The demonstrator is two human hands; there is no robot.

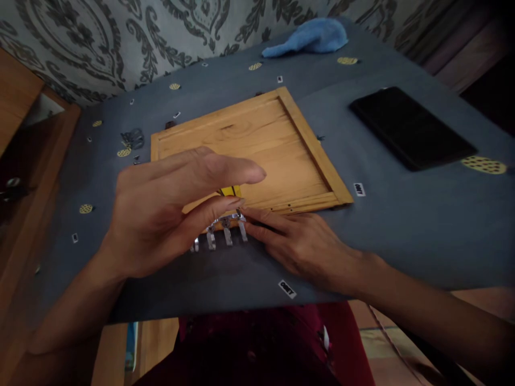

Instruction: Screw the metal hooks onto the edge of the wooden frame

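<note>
red cloth point(249, 343) is at the bottom of the frame, on the person's lap. past it is the table point(225, 295). shiny hooks point(227, 236) sit in a row at the low middle of the frame, by the near edge of the board point(249, 145). the row goes side to side, a bit up to the right, and its left part goes behind the left hand point(153, 214). the right hand point(309, 241) looks nearer to the row: its fingers are out long and touch the right end, but i cannot tell if they pinch it. the left thumb is just above that same end. a yellow thing point(230, 191) shows between that thumb and the finger over it; i cannot tell if they grip it. farther off, the phone point(414, 128) lies at the right, and the blue rag point(314, 37) is at the top right.
</note>
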